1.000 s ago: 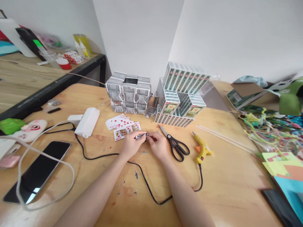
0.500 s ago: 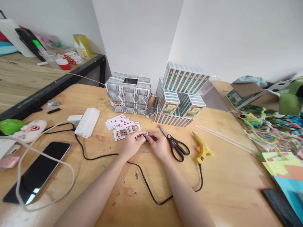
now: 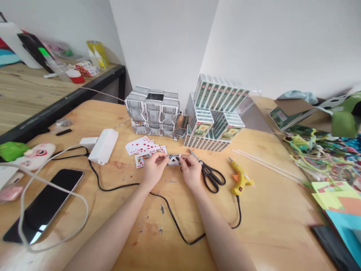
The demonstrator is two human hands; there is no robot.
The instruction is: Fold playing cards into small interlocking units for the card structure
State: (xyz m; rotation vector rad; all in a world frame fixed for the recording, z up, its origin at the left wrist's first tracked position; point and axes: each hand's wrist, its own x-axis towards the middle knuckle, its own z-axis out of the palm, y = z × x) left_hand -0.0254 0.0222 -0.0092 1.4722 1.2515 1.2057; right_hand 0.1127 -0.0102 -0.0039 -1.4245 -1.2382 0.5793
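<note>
A playing card with black club marks (image 3: 173,160) is held between both hands, its surface bent. My left hand (image 3: 155,168) pinches its left end, and my right hand (image 3: 191,170) pinches the right end. Loose red-suited playing cards (image 3: 139,146) lie fanned on the table just beyond my left hand. Behind them stands a box-like structure of grey-backed folded cards (image 3: 153,113). Black-handled scissors (image 3: 210,175) rest right of my right hand, with a yellow glue gun (image 3: 241,177) farther right.
Stacked card boxes (image 3: 208,122) stand at the back. A white power strip (image 3: 103,146), a phone (image 3: 46,203) and looped cables occupy the left. A black cord runs under my forearms. White sticks (image 3: 267,164), coloured paper (image 3: 338,199) and tangled yarn are on the right.
My hands have moved apart slightly, my left one leftward and my right one a little rightward. More of the card's face with club marks now shows between them.
</note>
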